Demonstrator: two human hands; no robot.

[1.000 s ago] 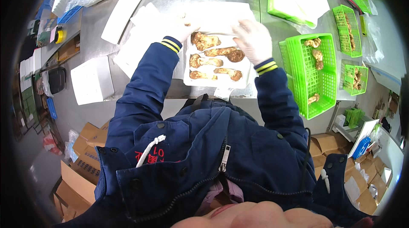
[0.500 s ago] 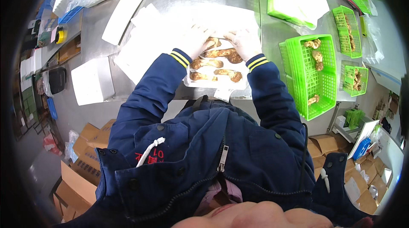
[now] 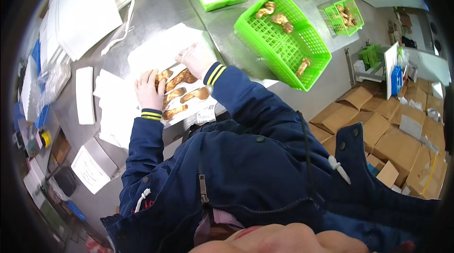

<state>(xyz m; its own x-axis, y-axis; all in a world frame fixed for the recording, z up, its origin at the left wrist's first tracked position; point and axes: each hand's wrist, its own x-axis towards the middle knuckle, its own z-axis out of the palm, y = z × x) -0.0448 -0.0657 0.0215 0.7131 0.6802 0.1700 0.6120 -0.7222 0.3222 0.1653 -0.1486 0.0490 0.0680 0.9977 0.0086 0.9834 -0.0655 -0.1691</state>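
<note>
Several brown mushrooms (image 3: 195, 94) lie in short rows on a white tray (image 3: 182, 119), which has a printed label (image 3: 206, 115) at its near edge. My left hand (image 3: 150, 93), in a pale thin glove, is at the tray's left side. Its fingers and thumb close around the left end of the upper-left mushroom (image 3: 164, 76). Past the far end of the longest mushroom (image 3: 182, 78) is my right hand (image 3: 198, 60), gloved the same way. Its fingers are bent with the tips close together; glare hides whatever they may hold.
Right of my right arm stands a green basket (image 3: 283, 45) with a few mushrooms. Smaller green baskets (image 3: 344, 16) of mushrooms stand beyond it. White sheets (image 3: 113, 106) lie left of the tray. A white foam strip (image 3: 85, 96) lies farther left. Cardboard boxes (image 3: 397, 144) fill the floor at right.
My view has turned, so the tray and hands now appear farther left. My right hand reaches across past the longest mushroom; my left hand stays by the upper-left mushroom.
</note>
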